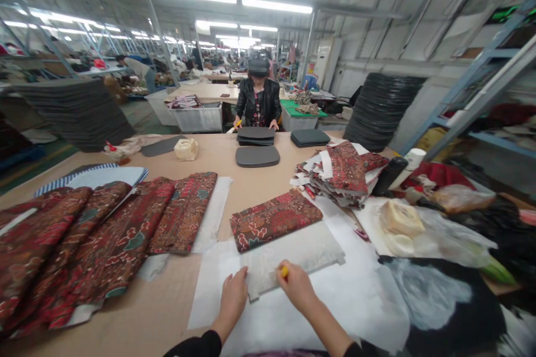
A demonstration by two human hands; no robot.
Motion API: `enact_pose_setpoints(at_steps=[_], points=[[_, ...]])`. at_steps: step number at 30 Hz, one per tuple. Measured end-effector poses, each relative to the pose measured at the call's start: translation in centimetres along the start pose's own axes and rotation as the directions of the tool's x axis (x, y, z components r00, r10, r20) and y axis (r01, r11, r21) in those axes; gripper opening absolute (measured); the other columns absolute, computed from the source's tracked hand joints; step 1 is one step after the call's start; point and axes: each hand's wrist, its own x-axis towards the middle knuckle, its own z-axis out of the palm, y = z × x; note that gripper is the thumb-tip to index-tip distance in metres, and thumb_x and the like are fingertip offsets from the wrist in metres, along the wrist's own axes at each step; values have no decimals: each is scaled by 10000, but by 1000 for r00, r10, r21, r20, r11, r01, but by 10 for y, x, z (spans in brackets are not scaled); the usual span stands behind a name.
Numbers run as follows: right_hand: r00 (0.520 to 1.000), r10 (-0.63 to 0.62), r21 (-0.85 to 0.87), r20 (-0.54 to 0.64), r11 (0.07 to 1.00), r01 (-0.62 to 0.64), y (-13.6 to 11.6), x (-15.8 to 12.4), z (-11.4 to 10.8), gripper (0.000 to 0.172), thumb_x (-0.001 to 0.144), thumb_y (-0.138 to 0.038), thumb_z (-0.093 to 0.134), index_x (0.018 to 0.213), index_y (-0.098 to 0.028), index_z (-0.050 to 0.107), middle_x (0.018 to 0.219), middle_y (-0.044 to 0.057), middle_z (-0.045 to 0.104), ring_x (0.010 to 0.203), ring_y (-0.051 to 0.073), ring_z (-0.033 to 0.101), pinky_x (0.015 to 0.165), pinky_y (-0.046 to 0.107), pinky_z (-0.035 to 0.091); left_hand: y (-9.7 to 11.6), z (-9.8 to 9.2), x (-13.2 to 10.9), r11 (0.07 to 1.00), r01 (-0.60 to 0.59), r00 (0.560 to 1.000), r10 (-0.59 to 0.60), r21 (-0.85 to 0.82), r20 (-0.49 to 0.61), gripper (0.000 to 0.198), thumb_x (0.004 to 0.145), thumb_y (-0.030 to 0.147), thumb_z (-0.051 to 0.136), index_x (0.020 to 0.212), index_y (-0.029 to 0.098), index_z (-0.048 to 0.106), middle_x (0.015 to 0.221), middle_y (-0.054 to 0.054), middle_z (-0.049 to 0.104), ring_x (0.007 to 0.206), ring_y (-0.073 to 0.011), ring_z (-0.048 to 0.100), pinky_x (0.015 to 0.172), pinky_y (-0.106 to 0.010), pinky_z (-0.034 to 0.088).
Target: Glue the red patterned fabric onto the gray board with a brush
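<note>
My right hand (296, 285) is closed around a small yellow tool (285, 271), over a flat grey panel (301, 251) with notched corners. My left hand (234, 292) lies at the panel's left edge, its fingers low and near together; whether they pinch anything is hard to see. Under the panel spreads white sheet material (355, 284). A folded piece of red-brown patterned fabric (276, 217) rests along the panel's far edge.
Patterned fabric pieces (125, 240) cover the left. Fabric scraps (343, 173), bottles (408, 167) and plastic bags (431, 290) crowd the right. Dark oval panels (257, 156) lie ahead, before a person (258, 100) across the table. Tall dark stacks (381, 111) flank the table.
</note>
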Motion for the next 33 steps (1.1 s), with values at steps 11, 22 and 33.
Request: enact_pose_setpoints(at_steps=[11, 22, 33], points=[[987, -75, 42, 140, 997, 69, -43, -12, 23, 123, 796, -216, 471, 830, -197, 588, 738, 33, 674, 694, 156, 608, 605, 222, 357, -6, -8, -1, 994, -31, 999, 34, -108, 27, 523, 739, 86, 270, 1229, 119, 452, 1096, -71, 660, 1056, -144, 554, 953, -282, 333], [985, 47, -65, 165, 997, -37, -40, 6, 20, 128, 806, -230, 487, 865, -186, 593, 750, 52, 679, 713, 164, 614, 610, 222, 350, -8, 4, 1, 993, -115, 993, 113, 41, 44, 444, 811, 146, 243, 1171, 190, 499, 1121, -52, 640, 1086, -151, 534, 1064, -383, 217], [987, -110, -112, 120, 986, 124, -33, 10, 6, 155, 796, -241, 500, 909, -201, 600, 822, 57, 683, 812, 180, 608, 707, 242, 383, 2, 3, 3, 950, -201, 979, 189, 239, 74, 342, 798, 110, 292, 949, 189, 589, 1015, -51, 619, 1028, -182, 534, 1013, -387, 277]])
